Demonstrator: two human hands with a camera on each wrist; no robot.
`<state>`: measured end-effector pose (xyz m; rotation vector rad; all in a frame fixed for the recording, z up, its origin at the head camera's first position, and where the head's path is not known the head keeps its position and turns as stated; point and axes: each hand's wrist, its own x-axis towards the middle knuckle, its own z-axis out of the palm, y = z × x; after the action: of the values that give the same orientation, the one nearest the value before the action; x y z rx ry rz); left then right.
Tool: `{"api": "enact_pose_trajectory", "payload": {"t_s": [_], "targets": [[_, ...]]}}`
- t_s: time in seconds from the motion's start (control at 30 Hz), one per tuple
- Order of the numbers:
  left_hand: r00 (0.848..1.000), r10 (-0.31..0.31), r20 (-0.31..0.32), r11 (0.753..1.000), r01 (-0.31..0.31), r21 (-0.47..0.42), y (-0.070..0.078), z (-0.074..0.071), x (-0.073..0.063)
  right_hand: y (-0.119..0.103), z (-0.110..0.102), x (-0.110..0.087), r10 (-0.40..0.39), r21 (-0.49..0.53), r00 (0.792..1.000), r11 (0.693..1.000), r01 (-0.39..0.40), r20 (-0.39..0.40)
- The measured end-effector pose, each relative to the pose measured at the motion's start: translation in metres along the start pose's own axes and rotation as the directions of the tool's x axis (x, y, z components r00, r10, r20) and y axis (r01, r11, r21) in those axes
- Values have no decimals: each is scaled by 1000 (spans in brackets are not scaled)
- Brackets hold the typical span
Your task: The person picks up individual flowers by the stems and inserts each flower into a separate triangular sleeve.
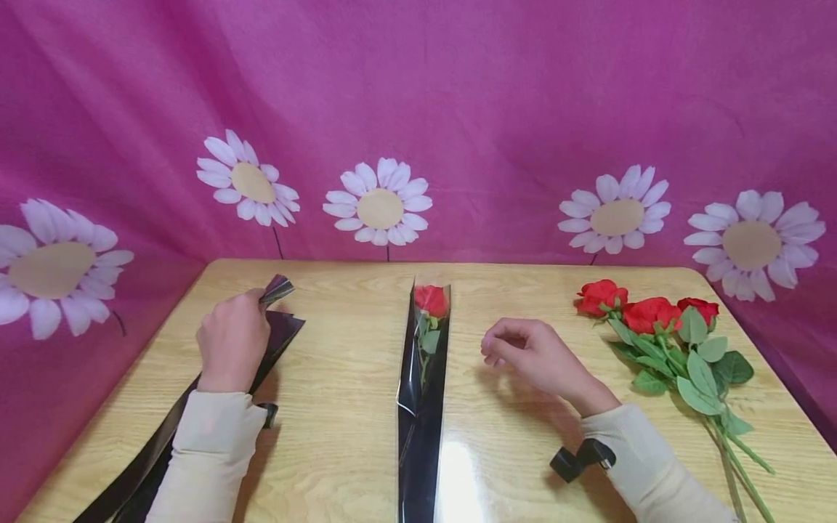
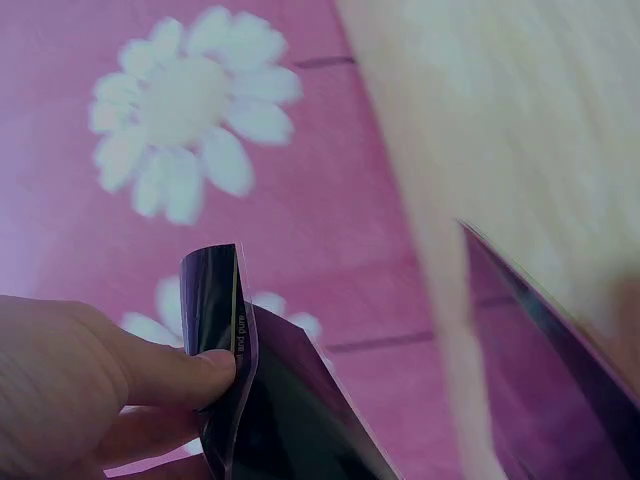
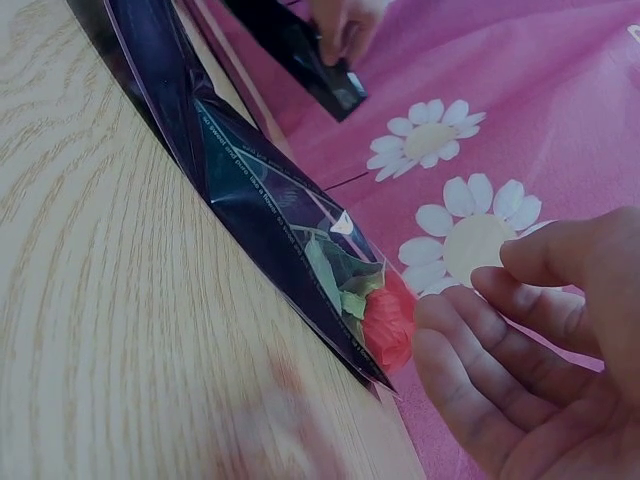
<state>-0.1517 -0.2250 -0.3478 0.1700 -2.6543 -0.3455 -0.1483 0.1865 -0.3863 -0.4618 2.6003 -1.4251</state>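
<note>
My left hand [image 1: 232, 341] pinches the top end of a black plastic flower sleeve [image 2: 212, 300] between thumb and fingers, holding it above the table's left side. More black sleeve [image 1: 282, 335] material lies beneath it, its pointed corner showing. At the middle of the table lies a red rose [image 1: 431, 299] inside another black sleeve [image 1: 421, 450] with a clear front; printed lettering runs along its edge in the right wrist view. My right hand [image 1: 536, 356] hovers just right of that wrapped rose, fingers loosely curled and holding nothing.
Several loose red roses [image 1: 652, 314] with green leaves and stems lie on the right of the wooden table [image 1: 346, 436]. Black straps [image 1: 575, 463] hang at the right cuff. A pink cloth [image 1: 458, 109] with printed white daisies rises behind and beside the table.
</note>
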Motion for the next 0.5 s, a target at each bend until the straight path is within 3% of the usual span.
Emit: {"api": "enact_pose_trajectory", "payload": {"t_s": [0.23, 0.5], "targets": [[993, 89, -74, 995, -92, -38, 40, -3, -9, 1, -1, 1, -15, 11, 1000, 1000, 15, -3], [982, 161, -102, 981, -170, -92, 77, -4, -12, -1, -3, 1, -19, -5, 1000, 1000, 19, -14]]}}
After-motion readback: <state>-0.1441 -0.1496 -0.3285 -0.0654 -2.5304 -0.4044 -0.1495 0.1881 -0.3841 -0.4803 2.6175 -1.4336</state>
